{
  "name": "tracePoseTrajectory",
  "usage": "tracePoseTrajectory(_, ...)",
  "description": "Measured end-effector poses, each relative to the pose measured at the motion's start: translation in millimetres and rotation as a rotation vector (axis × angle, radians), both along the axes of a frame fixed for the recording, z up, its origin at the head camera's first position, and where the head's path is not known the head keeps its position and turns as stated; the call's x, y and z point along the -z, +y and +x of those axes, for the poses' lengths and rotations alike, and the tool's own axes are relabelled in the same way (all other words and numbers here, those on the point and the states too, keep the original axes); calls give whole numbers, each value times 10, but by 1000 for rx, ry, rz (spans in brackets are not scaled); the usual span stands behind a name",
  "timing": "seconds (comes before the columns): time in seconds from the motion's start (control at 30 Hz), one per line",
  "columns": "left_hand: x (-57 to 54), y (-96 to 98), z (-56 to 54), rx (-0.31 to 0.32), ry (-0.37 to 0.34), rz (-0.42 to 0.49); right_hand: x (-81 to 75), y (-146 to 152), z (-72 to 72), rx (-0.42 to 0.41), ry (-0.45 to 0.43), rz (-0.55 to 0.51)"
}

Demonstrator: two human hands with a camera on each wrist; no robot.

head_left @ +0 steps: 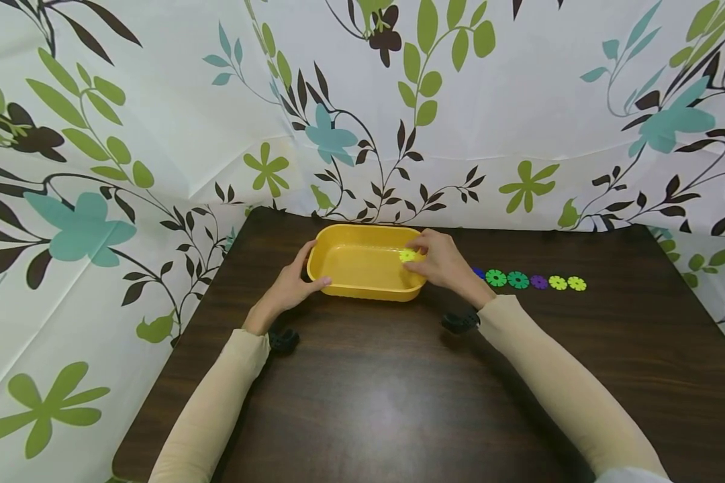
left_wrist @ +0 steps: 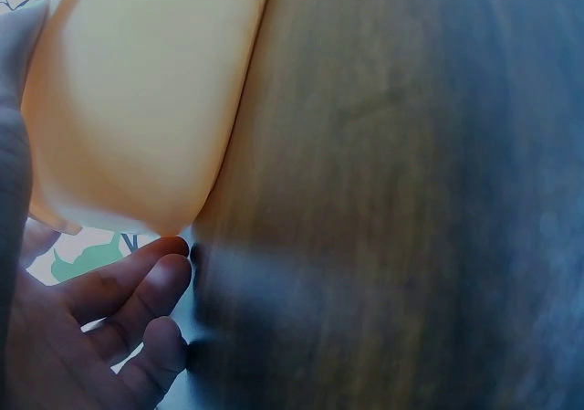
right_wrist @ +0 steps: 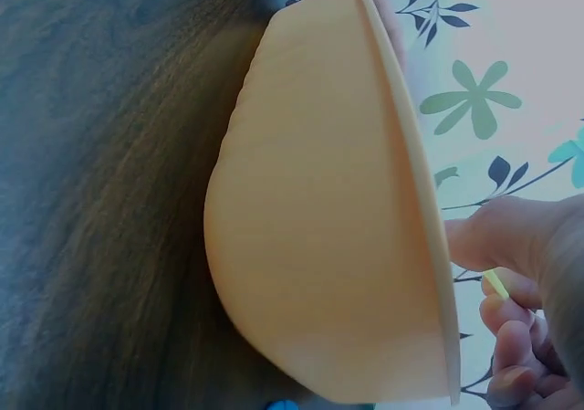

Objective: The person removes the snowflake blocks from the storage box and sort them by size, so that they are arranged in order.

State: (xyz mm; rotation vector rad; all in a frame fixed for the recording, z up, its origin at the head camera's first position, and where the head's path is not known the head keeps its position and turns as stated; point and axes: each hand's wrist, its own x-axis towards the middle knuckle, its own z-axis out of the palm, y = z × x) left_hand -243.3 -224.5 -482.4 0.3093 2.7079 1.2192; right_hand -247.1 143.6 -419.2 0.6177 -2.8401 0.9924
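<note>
A yellow plastic tray (head_left: 362, 293) sits near the far edge of the dark table. My left hand (head_left: 288, 287) holds its left end, the thumb on the front rim and the fingers around the outer side; its fingertips are beside the tray wall (left_wrist: 155, 109) in the left wrist view. Above the tray's right end, my right hand (head_left: 442, 258) pinches a yellow notched plastic disc (head_left: 408, 255). In the right wrist view only a thin edge of the disc (right_wrist: 496, 284) shows between the fingers, beyond the tray rim (right_wrist: 415, 154).
Right of the tray, several notched discs lie in a row: blue (head_left: 479, 273), green (head_left: 496, 278), purple (head_left: 539, 282) and yellow (head_left: 558, 282). Part of the row is hidden by my right hand. A leaf-patterned cloth (head_left: 362, 181) hangs behind the wooden table (head_left: 362, 376).
</note>
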Motion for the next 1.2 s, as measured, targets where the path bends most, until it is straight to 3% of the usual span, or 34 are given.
tracePoseTrajectory(0.27,-41,27,46,23,38,5,48,222,124,41,69,-63)
tracePoseTrajectory(0.5,28,-6,-7,24,44,-13,73,457,212,91,115,-101)
tracePoseTrajectory(0.63,-55,35,59,22,26,5,75,594,265,125,126,-107)
tracePoseTrajectory(1.0,47,-31,-14,17,22,7,149,1011,380,236,174,-130)
tracePoseTrajectory(1.2,-57,30,47,7,-1,10,183,1271,470,291,205,-132)
